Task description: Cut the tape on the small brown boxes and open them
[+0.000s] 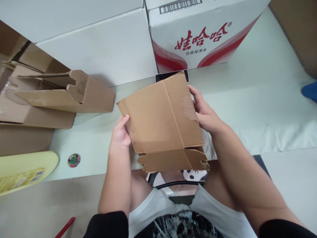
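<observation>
A flattened brown cardboard box (153, 119) is held tilted above my lap, its creased panels facing me and notched flaps along the near edge. My left hand (121, 132) grips its left edge, thumb on top and the other fingers underneath. On the far side, my right hand (204, 110) holds the right edge, with some fingertips hidden behind the cardboard. A dark-screened phone (160, 77) lies just beyond the box, partly covered by it.
Opened brown boxes (96, 96) are stacked at the left. A white carton (210, 43) with red lettering stands behind, beside a plain white box (99, 49). A yellow bottle-like container (27, 170) and a round patterned disc (74, 160) lie at the left.
</observation>
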`<state>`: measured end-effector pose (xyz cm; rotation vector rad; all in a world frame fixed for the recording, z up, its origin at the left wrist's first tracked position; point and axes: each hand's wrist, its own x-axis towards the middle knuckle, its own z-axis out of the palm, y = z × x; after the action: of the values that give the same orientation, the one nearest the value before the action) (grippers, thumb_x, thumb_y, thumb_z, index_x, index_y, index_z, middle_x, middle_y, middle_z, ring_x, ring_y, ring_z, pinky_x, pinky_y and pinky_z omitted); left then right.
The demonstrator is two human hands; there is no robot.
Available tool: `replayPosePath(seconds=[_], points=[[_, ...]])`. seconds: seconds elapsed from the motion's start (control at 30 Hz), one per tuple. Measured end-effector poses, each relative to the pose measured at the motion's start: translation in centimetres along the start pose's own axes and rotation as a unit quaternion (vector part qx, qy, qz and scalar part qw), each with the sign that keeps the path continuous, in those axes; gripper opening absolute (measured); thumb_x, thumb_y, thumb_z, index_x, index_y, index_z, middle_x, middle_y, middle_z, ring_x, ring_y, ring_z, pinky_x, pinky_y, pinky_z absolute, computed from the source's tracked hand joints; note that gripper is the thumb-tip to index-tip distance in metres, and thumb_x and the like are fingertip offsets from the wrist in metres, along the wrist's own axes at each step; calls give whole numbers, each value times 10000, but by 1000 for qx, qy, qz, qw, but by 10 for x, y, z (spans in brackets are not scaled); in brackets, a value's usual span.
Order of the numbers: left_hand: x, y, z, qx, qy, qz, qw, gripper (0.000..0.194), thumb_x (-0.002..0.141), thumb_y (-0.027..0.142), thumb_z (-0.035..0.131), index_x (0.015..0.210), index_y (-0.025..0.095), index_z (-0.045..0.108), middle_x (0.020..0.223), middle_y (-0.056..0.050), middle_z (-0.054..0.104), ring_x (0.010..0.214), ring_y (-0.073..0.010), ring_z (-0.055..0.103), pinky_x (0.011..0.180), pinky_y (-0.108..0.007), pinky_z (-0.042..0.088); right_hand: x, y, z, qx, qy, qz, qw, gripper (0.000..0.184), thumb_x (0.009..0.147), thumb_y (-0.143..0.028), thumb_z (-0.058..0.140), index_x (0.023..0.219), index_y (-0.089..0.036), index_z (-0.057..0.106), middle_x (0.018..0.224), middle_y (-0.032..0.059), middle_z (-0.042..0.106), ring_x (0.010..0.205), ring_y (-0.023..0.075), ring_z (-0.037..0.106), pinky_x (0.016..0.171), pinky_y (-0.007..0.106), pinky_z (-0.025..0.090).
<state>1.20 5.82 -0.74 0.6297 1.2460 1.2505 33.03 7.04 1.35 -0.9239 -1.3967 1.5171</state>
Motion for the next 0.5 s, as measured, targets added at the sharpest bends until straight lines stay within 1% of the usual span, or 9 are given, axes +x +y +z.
replayPosePath(seconds=[0.13, 0.2, 0.27, 0.4, 0.5], points=[[-2, 3, 4, -24, 14, 9, 1000, 414, 658, 392, 938, 991, 212, 769, 978, -52, 835, 966, -277, 800, 812, -338, 677, -1, -2, 0, -11, 13, 3, 1000, 798, 870, -622, 769, 1540, -331, 450, 1280, 55, 752, 1083, 222, 741, 920, 362, 615], [-3, 4, 5, -35, 21, 14, 999, 432, 628, 391, 954, 980, 215, 776, 968, -39, 836, 936, -263, 799, 796, -326, 677, -1, -2, 0, -21, 14, 1, 1000, 724, 890, -618, 749, 1497, -308, 505, 1247, 54, 760, 1053, 215, 735, 902, 356, 611], [-2, 4, 4, -36, 26, 20, 999, 427, 626, 394, 956, 972, 220, 777, 969, -35, 836, 930, -258, 797, 802, -330, 678, -1, -2, 0, -30, 15, 0, 999, 675, 898, -624, 735, 1462, -302, 550, 1218, 51, 766, 1044, 218, 729, 899, 361, 607], [0, 2, 0, -39, 31, 34, 998, 384, 662, 420, 934, 945, 227, 760, 985, -36, 833, 1038, -285, 790, 900, -372, 674, -1, -2, 1, -37, 7, -2, 999, 607, 886, -661, 726, 1355, -282, 646, 1208, 56, 775, 1077, 241, 724, 941, 391, 601], [0, 1, -2, -45, 31, 43, 998, 394, 677, 421, 921, 980, 233, 753, 1024, -39, 832, 1110, -304, 775, 943, -392, 666, -1, -4, 2, -30, -3, -2, 1000, 571, 891, -649, 725, 1315, -269, 678, 1239, 64, 776, 1132, 254, 721, 998, 409, 591]])
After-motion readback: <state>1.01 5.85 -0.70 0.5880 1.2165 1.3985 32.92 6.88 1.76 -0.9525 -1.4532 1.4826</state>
